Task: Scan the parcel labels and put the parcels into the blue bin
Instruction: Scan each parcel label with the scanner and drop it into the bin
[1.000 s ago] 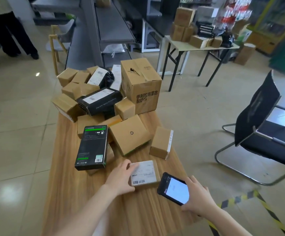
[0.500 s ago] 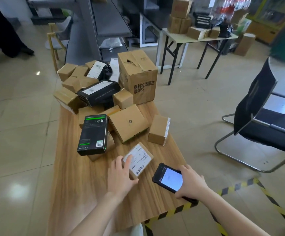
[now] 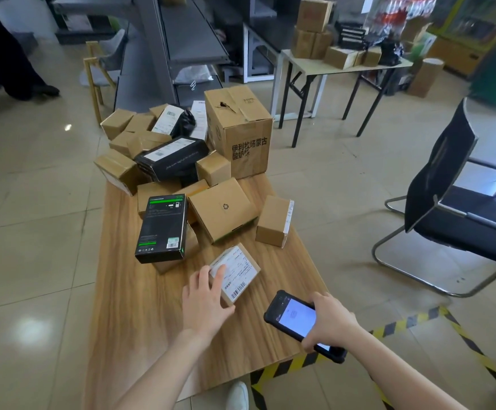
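Fingers [image 3: 220, 273] of left hand [image 3: 205, 306] flat on labelled parcel [image 3: 241, 270], right hand [image 3: 332, 324] gripping scanner [image 3: 294, 316]; black box [image 3: 162, 229] near.

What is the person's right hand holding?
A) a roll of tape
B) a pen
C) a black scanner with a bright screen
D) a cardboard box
C: the right hand grips the black scanner, whose screen glows white, above the wooden table's near edge.

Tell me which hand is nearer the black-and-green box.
Left. The left hand rests on the labelled parcel just in front of the black-and-green box; the right hand grips the handheld scanner farther off, near the right edge of the table.
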Demonstrator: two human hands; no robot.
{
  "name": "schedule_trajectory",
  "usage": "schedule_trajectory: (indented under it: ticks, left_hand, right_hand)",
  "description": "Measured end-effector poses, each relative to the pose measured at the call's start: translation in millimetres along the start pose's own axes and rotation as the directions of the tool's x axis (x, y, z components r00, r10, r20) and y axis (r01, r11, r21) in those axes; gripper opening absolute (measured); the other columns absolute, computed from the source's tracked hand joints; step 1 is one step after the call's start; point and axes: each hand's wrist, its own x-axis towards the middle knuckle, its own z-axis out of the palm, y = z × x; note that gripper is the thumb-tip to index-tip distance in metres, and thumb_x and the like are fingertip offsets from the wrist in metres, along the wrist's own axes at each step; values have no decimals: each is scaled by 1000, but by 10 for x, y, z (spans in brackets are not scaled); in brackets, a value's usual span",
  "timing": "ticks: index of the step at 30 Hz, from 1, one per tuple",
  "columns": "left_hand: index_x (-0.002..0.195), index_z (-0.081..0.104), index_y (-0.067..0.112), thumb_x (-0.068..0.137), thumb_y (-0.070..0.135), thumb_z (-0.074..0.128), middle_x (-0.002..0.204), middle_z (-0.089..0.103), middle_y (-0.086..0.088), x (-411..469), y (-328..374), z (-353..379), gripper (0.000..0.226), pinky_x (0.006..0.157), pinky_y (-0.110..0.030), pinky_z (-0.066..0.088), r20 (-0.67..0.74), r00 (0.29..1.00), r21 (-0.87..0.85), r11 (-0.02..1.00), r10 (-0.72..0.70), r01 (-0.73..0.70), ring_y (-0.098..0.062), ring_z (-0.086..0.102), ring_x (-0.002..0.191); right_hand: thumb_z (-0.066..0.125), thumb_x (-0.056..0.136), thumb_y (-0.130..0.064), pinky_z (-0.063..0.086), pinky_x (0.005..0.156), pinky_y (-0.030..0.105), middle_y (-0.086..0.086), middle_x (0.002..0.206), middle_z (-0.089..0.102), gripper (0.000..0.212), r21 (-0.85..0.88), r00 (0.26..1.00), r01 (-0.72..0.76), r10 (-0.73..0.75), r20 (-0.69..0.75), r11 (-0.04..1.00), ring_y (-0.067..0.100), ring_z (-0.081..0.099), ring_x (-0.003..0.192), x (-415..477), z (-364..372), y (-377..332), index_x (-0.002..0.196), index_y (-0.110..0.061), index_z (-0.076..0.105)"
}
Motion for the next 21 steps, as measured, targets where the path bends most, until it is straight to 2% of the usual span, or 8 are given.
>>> schedule_trajectory:
  ticks: [5, 9, 12, 16, 19, 21]
  left_hand:
    - [137, 45, 22, 58, 60, 83, 130, 49, -12, -24, -23, 2, 95, 87, -39, 51, -27, 1000, -19, 1000, -5, 5, -30, 51, 115]
    - [146, 29, 29, 71, 71, 66, 141, 34, -3, -135, -69, -43, 94, 97, -27, 43, 4, 997, -69, 995, -75, 75, -18, 39, 123]
    - [145, 30, 30, 71, 71, 66, 140, 33, 0, -361, -145, -144, 92, 89, -19, 41, 25, 990, -138, 981, -136, 138, -13, 40, 118]
    - [144, 29, 32, 70, 72, 65, 141, 33, 3, -839, -289, -308, 92, 86, -14, 37, 1, 974, -156, 962, -227, 224, -10, 41, 119]
    - [141, 36, 30, 66, 68, 69, 135, 39, 0, -1402, -448, -423, 90, 80, -21, 45, -51, 945, -142, 939, -322, 312, -15, 47, 114]
    - [137, 39, 30, 62, 62, 73, 128, 41, 0, -1911, -519, -461, 89, 75, -26, 49, -83, 911, -201, 902, -405, 383, -19, 50, 108]
  right_hand:
    - [81, 56, -39, 47, 85, 32, -7, 98, 44, 67, 16, 1000, 4, -4, -17, 1000, 10, 47, 88, -10, 63, 26, 108, -28, 40]
    - [80, 57, -41, 45, 83, 31, -8, 98, 41, 68, 63, 997, 35, -30, -73, 997, 9, 45, 87, -10, 119, 0, 107, -30, 36]
    - [80, 55, -40, 44, 83, 32, -9, 100, 40, 71, 71, 994, 61, -55, -89, 996, 9, 45, 90, -63, 188, -61, 110, -30, 36]
    - [81, 56, -44, 48, 90, 36, -12, 104, 39, 82, 67, 973, 212, -205, -105, 975, 8, 44, 94, -127, 315, -238, 123, -30, 37]
    - [82, 58, -45, 50, 91, 37, -11, 108, 39, 82, 40, 942, 329, -325, -82, 943, 9, 44, 98, -230, 453, -482, 124, -29, 37]
    - [83, 56, -43, 51, 88, 37, -9, 109, 41, 84, 60, 916, 399, -395, -68, 915, 9, 46, 98, -371, 645, -664, 126, -25, 39]
